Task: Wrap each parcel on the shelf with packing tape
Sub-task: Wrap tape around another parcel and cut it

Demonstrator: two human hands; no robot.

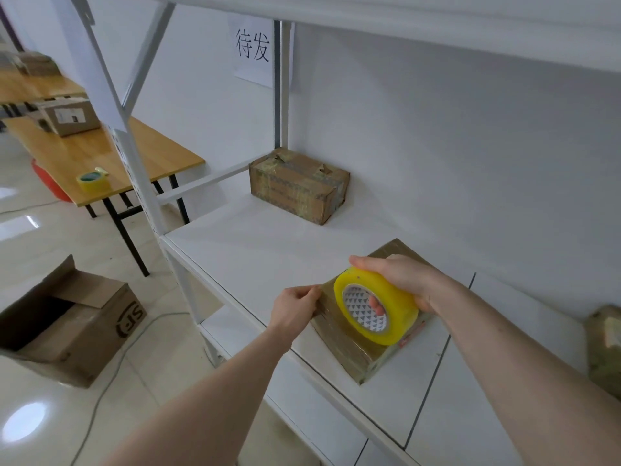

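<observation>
Right hand (400, 277) round tape roll (376, 311)

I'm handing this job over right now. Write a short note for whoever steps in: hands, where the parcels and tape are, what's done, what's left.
Right hand: grips the yellow tape roll, fingers through its core, on top of the near parcel.
Left hand: pinches at that parcel's left edge, seemingly holding down the tape end.
Parcels on the shelf: near parcel at the front edge; back parcel by the wall; a third parcel at the far right, partly out of view.
Done: all three look glossy with tape already; how fully I cannot tell.
Left: finish this wrap, then check the other two.
Spare tape roll lies on the wooden table.
</observation>
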